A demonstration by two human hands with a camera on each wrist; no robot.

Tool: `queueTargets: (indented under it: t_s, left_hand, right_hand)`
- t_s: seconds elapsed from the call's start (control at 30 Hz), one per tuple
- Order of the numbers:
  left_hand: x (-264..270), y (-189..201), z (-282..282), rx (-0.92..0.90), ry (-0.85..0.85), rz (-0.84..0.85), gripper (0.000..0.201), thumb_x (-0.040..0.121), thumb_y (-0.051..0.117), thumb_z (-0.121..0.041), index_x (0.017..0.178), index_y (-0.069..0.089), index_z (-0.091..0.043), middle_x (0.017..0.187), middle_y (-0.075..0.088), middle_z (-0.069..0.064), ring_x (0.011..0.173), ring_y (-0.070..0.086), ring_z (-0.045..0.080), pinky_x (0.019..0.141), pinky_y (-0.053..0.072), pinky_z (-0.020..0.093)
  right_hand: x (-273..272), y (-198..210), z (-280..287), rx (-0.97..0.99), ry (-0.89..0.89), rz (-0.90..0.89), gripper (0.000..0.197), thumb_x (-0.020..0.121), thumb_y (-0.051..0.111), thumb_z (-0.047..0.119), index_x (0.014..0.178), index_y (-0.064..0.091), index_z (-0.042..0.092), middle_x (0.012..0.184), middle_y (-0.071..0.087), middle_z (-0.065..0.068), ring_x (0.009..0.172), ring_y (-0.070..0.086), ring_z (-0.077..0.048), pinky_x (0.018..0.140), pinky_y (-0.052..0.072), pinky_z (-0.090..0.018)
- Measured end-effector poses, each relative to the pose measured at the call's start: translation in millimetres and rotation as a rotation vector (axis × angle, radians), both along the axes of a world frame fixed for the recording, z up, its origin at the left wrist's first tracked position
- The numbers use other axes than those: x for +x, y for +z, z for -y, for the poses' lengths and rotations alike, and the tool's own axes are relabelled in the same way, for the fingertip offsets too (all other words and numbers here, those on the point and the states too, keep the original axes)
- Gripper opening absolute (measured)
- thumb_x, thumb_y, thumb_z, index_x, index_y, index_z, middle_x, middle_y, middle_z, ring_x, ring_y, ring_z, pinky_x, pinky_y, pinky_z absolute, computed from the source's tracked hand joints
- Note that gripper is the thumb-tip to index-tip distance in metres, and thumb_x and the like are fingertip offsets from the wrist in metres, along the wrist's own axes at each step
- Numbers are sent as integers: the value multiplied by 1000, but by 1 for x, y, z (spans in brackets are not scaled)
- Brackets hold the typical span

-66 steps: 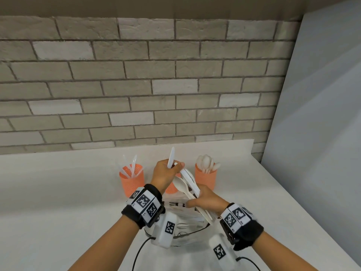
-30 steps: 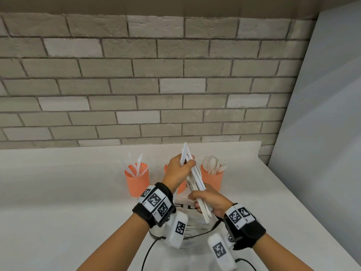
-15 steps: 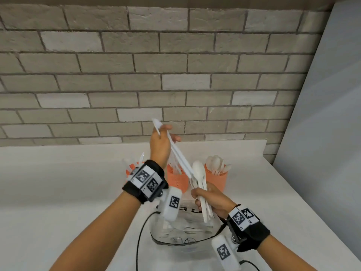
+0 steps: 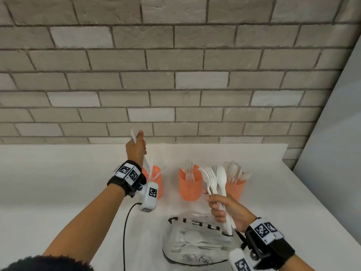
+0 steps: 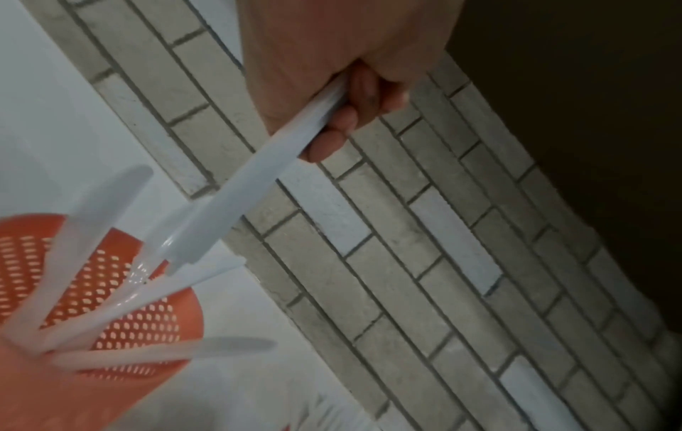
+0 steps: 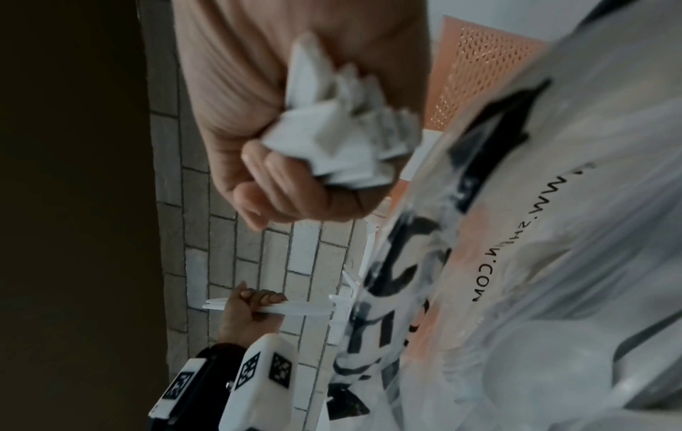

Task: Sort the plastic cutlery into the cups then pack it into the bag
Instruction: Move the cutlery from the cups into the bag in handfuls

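Right, head view: left hand (image 4: 136,148) is raised over the left cup (image 4: 153,180), fingers wrapped round one white knife (image 4: 133,136), its lower end pointing down at the cup mouth. That cup already stands other knives upright, so this reads as a drop-in by type. Right hand (image 4: 224,213) is fisted round a mixed bundle (image 4: 215,180) of forks and at least one spoon, handles down, heads fanned up. Likely held that way so the left can pick pieces off by type. Middle cup (image 4: 190,184) holds forks, right cup (image 4: 235,184) holds spoons; all three sit in a row toward the back edge of the worktop (image 4: 58,182), right of centre. Clear bag (image 4: 197,241) lies at the front edge below the right hand, with some cutlery visible inside, so sorting is not finished.

Left wrist view: fingers (image 5: 334,143) curl round the knife's handle, and it slants down toward the perforated orange cup (image 5: 110,300). Several knives already lean out of that cup, splayed; the new one has to slot between them without tipping it.

Right wrist view: blurred, but the fist is tight on the stacked handle ends (image 6: 343,131) of the bundle. The printed bag film fills the right side, close to the wrist. Left hand with its knife shows small in the distance.
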State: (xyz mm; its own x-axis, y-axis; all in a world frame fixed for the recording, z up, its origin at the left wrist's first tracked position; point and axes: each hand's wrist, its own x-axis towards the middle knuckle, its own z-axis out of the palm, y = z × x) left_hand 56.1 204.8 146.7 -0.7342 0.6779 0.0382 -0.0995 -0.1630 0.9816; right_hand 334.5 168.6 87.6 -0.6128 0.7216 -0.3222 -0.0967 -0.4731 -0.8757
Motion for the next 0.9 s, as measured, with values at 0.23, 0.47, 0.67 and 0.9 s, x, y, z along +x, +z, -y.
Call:
queueTargets:
  t_s: [0.23,0.47,0.67,0.9]
  left_hand:
    - [-13,-43,-23,-160,-12,-151,44,94,49,-35,57,43,-13,55,44,6,51,42,17,56,39,27]
    - [-14,-77,-24,-285,-35,-423,29,91,57,-29,71,48,-9,74,58,12,67,55,19,74,39,27]
    - [1,-42,-10,-72,82,-682,22,92,56,-20,97,65,0,100,58,3,93,52,12,85,38,20]
    - [63,0,32,-131,-316,-544,19,90,49,-5,95,67,-7,81,64,0,69,57,7,58,44,8]
  right_hand:
    - [-3,-3,-5,3,-17,-25,24,79,68,15,97,52,14,52,48,2,33,34,-5,33,29,-15]
    - [-5,-3,-8,32,-27,13,36,74,62,30,104,49,14,57,53,0,34,36,-5,34,31,-15]
    - [-6,3,-9,69,-31,19,15,91,50,31,95,49,16,61,57,0,36,39,-6,35,33,-16]
    - [-12,5,-5,139,-78,-32,14,94,50,27,102,49,15,64,58,-2,40,41,-8,40,39,-19]
